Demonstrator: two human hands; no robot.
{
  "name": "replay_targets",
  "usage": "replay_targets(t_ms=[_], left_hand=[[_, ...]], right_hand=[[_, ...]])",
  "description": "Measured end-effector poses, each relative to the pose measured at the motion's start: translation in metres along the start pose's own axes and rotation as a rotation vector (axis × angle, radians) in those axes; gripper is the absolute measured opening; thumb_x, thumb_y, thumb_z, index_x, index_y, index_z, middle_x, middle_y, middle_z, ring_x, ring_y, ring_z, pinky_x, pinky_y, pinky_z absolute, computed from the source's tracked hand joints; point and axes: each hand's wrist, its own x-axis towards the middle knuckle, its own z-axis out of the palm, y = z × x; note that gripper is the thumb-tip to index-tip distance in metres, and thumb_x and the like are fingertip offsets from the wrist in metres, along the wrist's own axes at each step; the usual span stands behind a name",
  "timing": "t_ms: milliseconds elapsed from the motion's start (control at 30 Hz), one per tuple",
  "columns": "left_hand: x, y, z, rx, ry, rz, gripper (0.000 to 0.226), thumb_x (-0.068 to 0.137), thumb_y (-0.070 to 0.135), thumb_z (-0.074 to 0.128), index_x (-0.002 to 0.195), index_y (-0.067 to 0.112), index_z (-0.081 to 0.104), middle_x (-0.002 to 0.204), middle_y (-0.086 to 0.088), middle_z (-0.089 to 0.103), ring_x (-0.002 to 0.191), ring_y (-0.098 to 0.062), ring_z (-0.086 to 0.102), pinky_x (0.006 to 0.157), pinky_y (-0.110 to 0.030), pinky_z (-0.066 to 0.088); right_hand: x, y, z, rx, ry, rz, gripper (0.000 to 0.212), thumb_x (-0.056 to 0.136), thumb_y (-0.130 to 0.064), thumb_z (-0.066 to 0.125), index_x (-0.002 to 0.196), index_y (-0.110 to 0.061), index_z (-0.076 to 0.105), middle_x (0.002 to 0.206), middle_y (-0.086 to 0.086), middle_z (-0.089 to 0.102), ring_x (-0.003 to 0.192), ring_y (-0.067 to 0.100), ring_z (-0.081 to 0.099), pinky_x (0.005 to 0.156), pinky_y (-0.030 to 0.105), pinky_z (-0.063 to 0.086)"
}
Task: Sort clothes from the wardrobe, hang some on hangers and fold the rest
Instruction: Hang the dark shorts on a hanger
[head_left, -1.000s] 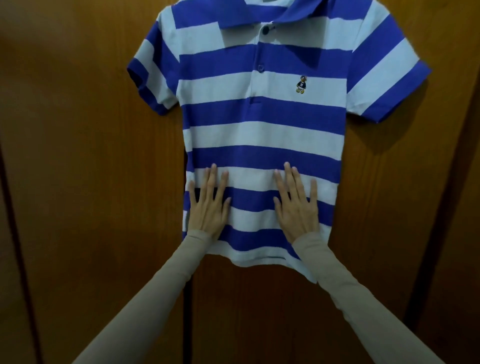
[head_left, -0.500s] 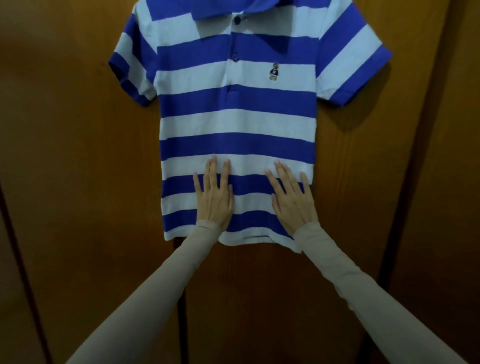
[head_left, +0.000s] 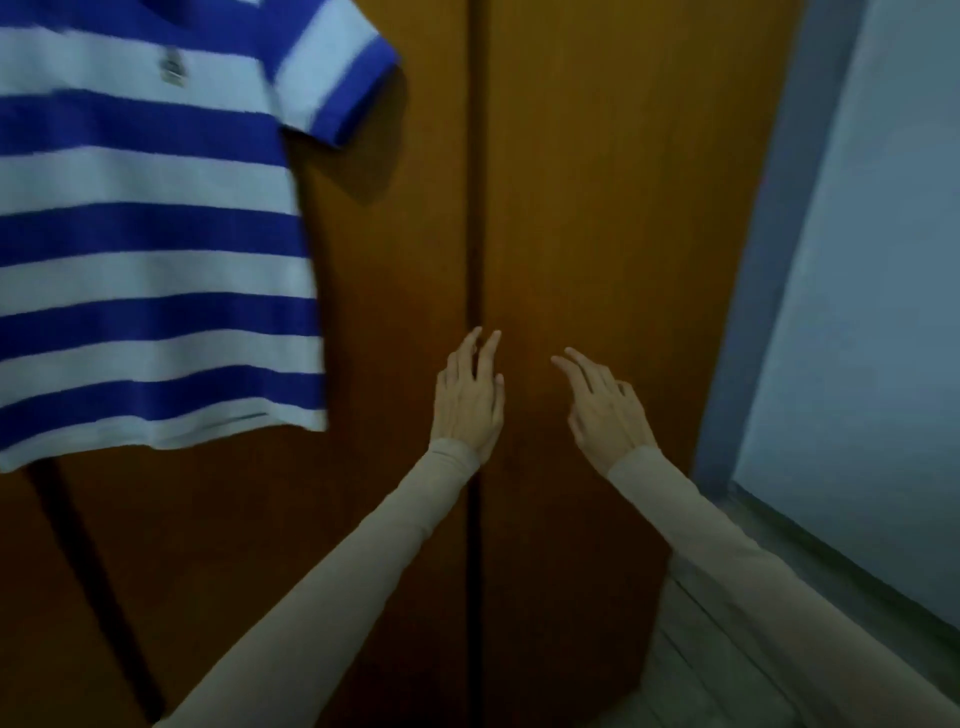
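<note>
A blue and white striped polo shirt (head_left: 156, 270) hangs flat against the brown wardrobe door (head_left: 395, 234) at the upper left; its collar and hanger are out of frame. My left hand (head_left: 470, 400) is held in front of the dark seam between two doors, fingers apart and holding nothing. My right hand (head_left: 605, 408) hovers a little to the right over the neighbouring wardrobe door (head_left: 613, 208), also with fingers apart and nothing in it. Both hands are well to the right of the shirt and do not touch it. Beige sleeves cover both arms.
A pale blue-grey wall (head_left: 872, 312) meets the wardrobe's right edge. A strip of light floor (head_left: 691, 649) shows at the bottom right. Another dark door seam (head_left: 78, 561) runs below the shirt's hem.
Both hands have left the shirt's lower part and moved right, in front of the door seam. The view has swung right, so the shirt now sits at the left.
</note>
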Motion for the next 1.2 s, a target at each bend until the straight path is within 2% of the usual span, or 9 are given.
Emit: replay_targets(t_ms=[100,200,367,433,567,633,867,1100,1200], left_hand=[[-0.018,0.07,0.048,-0.15,-0.181,0.006,0.048,0.101,0.023,0.032,0.148,0.015,0.022,0.152,-0.01,0.022,0.135,-0.023,0.031,0.104,-0.037,0.037],[-0.039,0.139,0.094,-0.297,-0.322,0.029,0.05,0.101,0.023,0.033,0.148,0.017,0.019,0.151,-0.006,0.022,0.132,-0.022,0.037,0.104,-0.038,0.038],[-0.082,0.246,0.164,-0.461,-0.593,0.125,0.054,0.098,0.017,0.04,0.148,0.015,0.018,0.147,-0.007,0.027,0.118,-0.026,0.049,0.089,-0.039,0.046],[-0.099,0.284,0.189,-0.514,-0.706,0.174,0.057,0.096,0.013,0.042,0.148,0.015,0.017,0.146,-0.009,0.027,0.116,-0.029,0.049,0.085,-0.034,0.043],[-0.13,0.351,0.238,-0.641,-0.931,0.247,0.064,0.089,0.0,0.046,0.147,0.007,0.019,0.147,-0.017,0.025,0.129,-0.031,0.037,0.103,-0.035,0.034],[-0.142,0.377,0.262,-0.682,-1.011,0.25,0.064,0.088,-0.002,0.047,0.146,0.007,0.02,0.146,-0.018,0.026,0.127,-0.032,0.039,0.103,-0.04,0.037],[-0.178,0.433,0.356,-0.591,-1.342,0.283,0.047,0.095,0.018,0.047,0.138,0.007,0.033,0.139,-0.013,0.038,0.123,-0.029,0.044,0.102,-0.038,0.038],[-0.215,0.455,0.435,-0.404,-1.57,0.351,0.031,0.091,0.013,0.047,0.12,0.009,0.058,0.127,-0.012,0.055,0.112,-0.028,0.053,0.096,-0.036,0.046],[-0.225,0.475,0.454,-0.386,-1.645,0.329,0.032,0.095,0.015,0.044,0.125,0.01,0.056,0.131,-0.009,0.051,0.115,-0.026,0.051,0.095,-0.028,0.044]], right_hand=[[-0.063,0.067,-0.013,-0.052,-0.148,0.165,0.063,0.092,-0.013,0.048,0.147,-0.021,0.018,0.155,0.001,0.017,0.138,0.018,0.027,0.106,0.038,0.033],[-0.126,0.127,-0.027,-0.077,-0.287,0.335,0.059,0.092,-0.009,0.046,0.145,-0.018,0.022,0.153,0.003,0.019,0.137,0.022,0.027,0.105,0.041,0.032],[-0.226,0.208,-0.053,-0.089,-0.45,0.634,0.055,0.092,-0.012,0.045,0.143,-0.015,0.024,0.152,0.005,0.017,0.137,0.024,0.026,0.107,0.045,0.03],[-0.263,0.234,-0.061,-0.106,-0.522,0.736,0.056,0.092,-0.013,0.046,0.143,-0.014,0.023,0.152,0.006,0.017,0.137,0.025,0.026,0.107,0.046,0.03],[-0.327,0.281,-0.069,-0.136,-0.606,0.914,0.055,0.091,-0.012,0.047,0.142,-0.014,0.027,0.151,0.007,0.02,0.136,0.025,0.027,0.103,0.045,0.034],[-0.351,0.303,-0.068,-0.14,-0.653,0.997,0.053,0.092,-0.013,0.046,0.142,-0.015,0.028,0.151,0.005,0.02,0.137,0.024,0.026,0.103,0.044,0.032],[-0.403,0.377,-0.041,-0.161,-0.818,1.172,0.049,0.095,-0.021,0.046,0.14,-0.014,0.029,0.145,0.009,0.026,0.132,0.028,0.03,0.1,0.046,0.034],[-0.433,0.426,-0.003,-0.114,-0.996,1.242,0.043,0.095,-0.019,0.044,0.136,-0.013,0.032,0.141,0.009,0.033,0.132,0.027,0.03,0.106,0.047,0.028],[-0.446,0.45,0.006,-0.135,-1.021,1.279,0.042,0.096,-0.018,0.041,0.137,-0.013,0.032,0.142,0.008,0.035,0.133,0.026,0.03,0.107,0.045,0.026]])
